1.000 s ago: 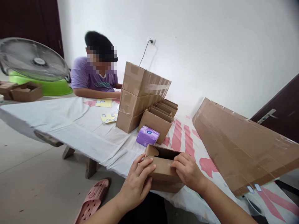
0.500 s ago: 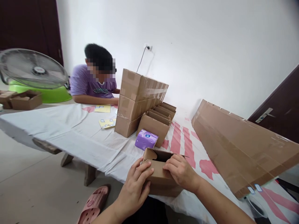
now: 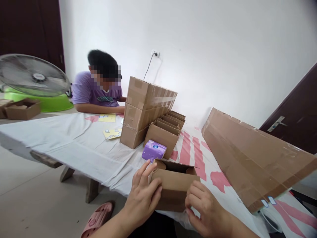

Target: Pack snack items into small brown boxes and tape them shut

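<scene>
A small brown cardboard box (image 3: pixel 176 184) stands upright at the table's near edge. Its top is open, with the back flap standing and small side flaps folded inward. My left hand (image 3: pixel 143 193) grips the box's left side, fingers along the edge and thumb against the front face. My right hand (image 3: pixel 204 205) is at the front right edge of the box, its fingers curled against the corner and its thumb lower down. Just behind the box lies a purple tissue pack (image 3: pixel 154 150). The inside of the box is mostly dark.
Taped closed boxes (image 3: pixel 138 112) are stacked mid-table, beside a row of open boxes (image 3: pixel 162 134). A large carton (image 3: pixel 252 155) leans at right. Across the table sits a person in purple (image 3: pixel 97 87) near yellow cards (image 3: pixel 107 118). A fan (image 3: pixel 34 76) stands at left.
My right hand has moved from the box's top front edge down and right to its front right corner. My left hand stays on the left side. The view has shifted slightly.
</scene>
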`<state>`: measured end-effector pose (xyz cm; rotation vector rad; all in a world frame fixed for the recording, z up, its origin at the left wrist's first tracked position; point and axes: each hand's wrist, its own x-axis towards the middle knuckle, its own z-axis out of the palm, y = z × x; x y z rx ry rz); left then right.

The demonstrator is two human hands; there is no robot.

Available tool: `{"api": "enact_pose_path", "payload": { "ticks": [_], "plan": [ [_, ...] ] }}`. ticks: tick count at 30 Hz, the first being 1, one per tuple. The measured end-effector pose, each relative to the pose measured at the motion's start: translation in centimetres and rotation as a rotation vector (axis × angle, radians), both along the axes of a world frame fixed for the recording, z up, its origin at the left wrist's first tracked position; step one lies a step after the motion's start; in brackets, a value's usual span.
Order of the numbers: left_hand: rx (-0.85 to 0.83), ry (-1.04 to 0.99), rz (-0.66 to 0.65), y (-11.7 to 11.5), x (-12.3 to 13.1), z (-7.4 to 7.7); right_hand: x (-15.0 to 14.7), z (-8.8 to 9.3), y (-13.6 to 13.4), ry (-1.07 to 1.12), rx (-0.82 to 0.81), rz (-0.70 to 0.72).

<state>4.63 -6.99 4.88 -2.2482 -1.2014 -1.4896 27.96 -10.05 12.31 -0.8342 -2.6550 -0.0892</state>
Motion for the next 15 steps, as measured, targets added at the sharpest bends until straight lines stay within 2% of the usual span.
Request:
{"api": "enact_pose_path", "payload": {
  "ticks": [3, 5, 8, 12, 15],
  "plan": [
    [-0.036, 0.057, -0.018, 1.1, 0.4, 1.5, -0.4, 0.1, 0.0, 0.061, -0.038, -0.015],
    [-0.068, 0.113, -0.039, 1.9, 0.5, 1.8, -0.5, 0.3, 0.2, 0.125, -0.051, -0.031],
    [-0.093, 0.145, -0.049, 2.5, 0.6, 1.5, 0.1, 1.0, 1.0, 0.232, -0.082, -0.08],
    [-0.095, 0.15, -0.037, 2.4, 0.7, 1.0, 1.1, 2.0, 2.7, 0.374, -0.15, -0.235],
    [-0.122, 0.166, -0.021, 2.4, 0.7, 1.3, 1.2, 2.0, 4.8, 0.476, -0.284, -0.321]
  ]
}}
